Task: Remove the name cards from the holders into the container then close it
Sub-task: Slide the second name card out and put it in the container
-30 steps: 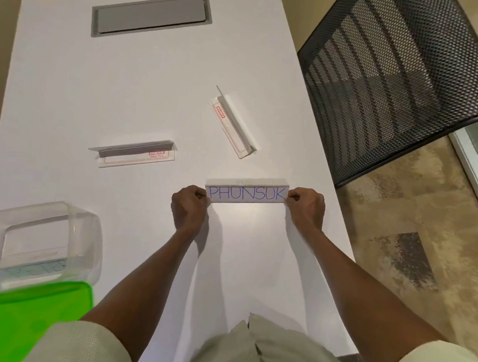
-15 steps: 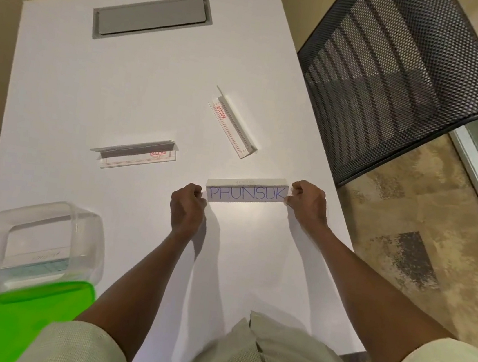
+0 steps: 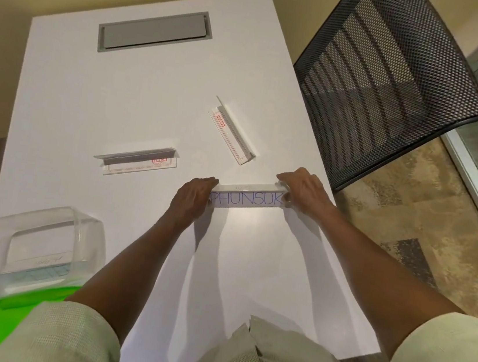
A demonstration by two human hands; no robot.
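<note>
A clear holder [image 3: 249,189] with a white name card reading PHUNSUK [image 3: 247,201] stands on the white table [image 3: 121,98] in front of me. My left hand [image 3: 191,197] grips its left end and my right hand [image 3: 303,189] grips its right end. Two clear holders without cards lie flat farther back, one at the left [image 3: 140,161] and one at the right [image 3: 233,130]. The clear container [image 3: 27,253] sits at the near left with cards inside. Its green lid [image 3: 4,311] lies just in front of it, partly under my sleeve.
A grey cable hatch [image 3: 155,33] is set into the far part of the table. A black mesh chair [image 3: 388,79] stands at the table's right side. The table's right edge runs just beyond my right hand.
Both hands have closed further in on the ends of the PHUNSUK holder. The holder and card stay in the same place on the table.
</note>
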